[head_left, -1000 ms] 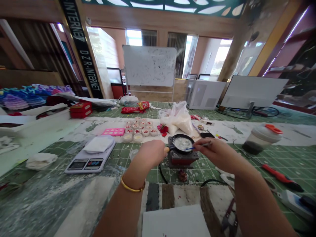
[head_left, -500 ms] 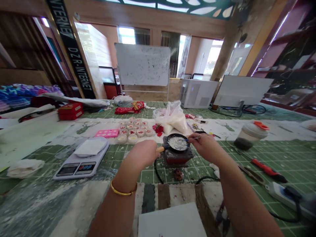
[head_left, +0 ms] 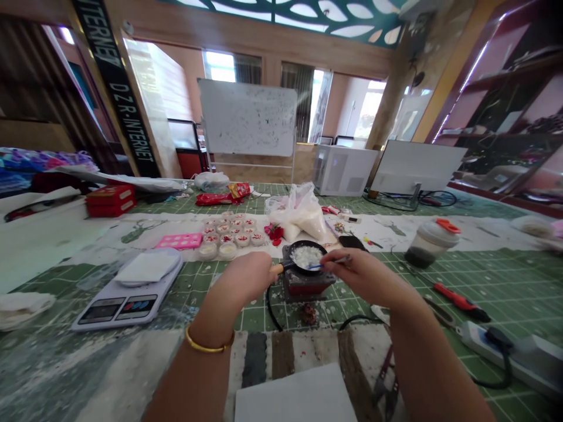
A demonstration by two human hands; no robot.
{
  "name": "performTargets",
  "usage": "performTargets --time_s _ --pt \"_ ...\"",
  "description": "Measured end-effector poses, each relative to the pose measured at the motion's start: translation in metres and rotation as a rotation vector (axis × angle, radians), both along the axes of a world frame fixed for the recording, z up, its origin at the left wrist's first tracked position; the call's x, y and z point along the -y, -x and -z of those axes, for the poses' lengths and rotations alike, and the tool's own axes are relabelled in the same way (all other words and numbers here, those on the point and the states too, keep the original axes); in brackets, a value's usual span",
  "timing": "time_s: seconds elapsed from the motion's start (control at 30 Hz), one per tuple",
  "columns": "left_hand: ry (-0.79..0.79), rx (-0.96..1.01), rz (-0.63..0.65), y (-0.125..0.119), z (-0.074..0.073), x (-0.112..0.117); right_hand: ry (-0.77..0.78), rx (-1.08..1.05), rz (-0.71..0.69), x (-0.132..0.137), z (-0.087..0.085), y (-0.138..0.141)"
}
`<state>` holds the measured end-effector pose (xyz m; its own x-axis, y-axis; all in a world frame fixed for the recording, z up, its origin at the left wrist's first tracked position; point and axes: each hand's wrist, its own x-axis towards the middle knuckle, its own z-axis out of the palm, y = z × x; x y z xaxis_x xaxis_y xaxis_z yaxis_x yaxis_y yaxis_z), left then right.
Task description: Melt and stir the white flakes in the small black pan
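Observation:
My left hand (head_left: 246, 275) is closed round the wooden handle (head_left: 277, 269) of a small black frying pan (head_left: 309, 242). The pan rests on a small hot plate (head_left: 308, 288), and white flakes (head_left: 303, 256) partly fill it. Between the fingertips of my right hand (head_left: 365, 275) is a thin stirring stick (head_left: 315, 266), bluish at its lower end, which dips into the flakes near the pan's right side. Just beyond the pan lie a clear bag of white material (head_left: 303, 214) and red flowers (head_left: 274, 230).
Small cups with red bits (head_left: 226, 239) stand beside a pink mold (head_left: 179, 241). A kitchen scale (head_left: 118, 310) is at left. To the right are a lidded jar (head_left: 433, 240), a red-handled tool (head_left: 460, 302) and a power strip (head_left: 477, 340). White paper (head_left: 294, 398) lies in front.
The stick has moved lower and towards the near right side of the pan, with my right hand tilting along. The left grip stays on the handle. The whole view has shifted slightly.

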<state>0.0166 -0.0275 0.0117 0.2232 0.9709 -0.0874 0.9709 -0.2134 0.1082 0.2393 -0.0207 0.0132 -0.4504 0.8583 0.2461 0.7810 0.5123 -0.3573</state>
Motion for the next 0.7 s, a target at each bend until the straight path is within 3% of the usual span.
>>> performTargets --time_s 0.07,0.2,0.37,0.53,0.7 --pt "0.0 -0.01 -0.006 -0.0008 -0.0003 0.0 -0.016 -0.014 0.0 -0.0016 0.0022 0.0034" --pt "0.011 -0.031 0.0 -0.0005 0.0009 -0.0008 -0.069 0.041 0.141 -0.0042 0.0029 0.0027" --pt "0.006 -0.045 -0.011 -0.0047 0.003 -0.0024 0.006 -0.021 -0.02 0.001 0.001 0.0015" --pt "-0.013 -0.048 0.025 -0.0078 0.0038 -0.0015 -0.077 0.051 0.163 -0.0056 0.0039 -0.0005" --pt "-0.024 -0.046 0.032 -0.006 0.0046 -0.0025 -0.019 -0.003 0.003 -0.0025 0.0015 -0.001"
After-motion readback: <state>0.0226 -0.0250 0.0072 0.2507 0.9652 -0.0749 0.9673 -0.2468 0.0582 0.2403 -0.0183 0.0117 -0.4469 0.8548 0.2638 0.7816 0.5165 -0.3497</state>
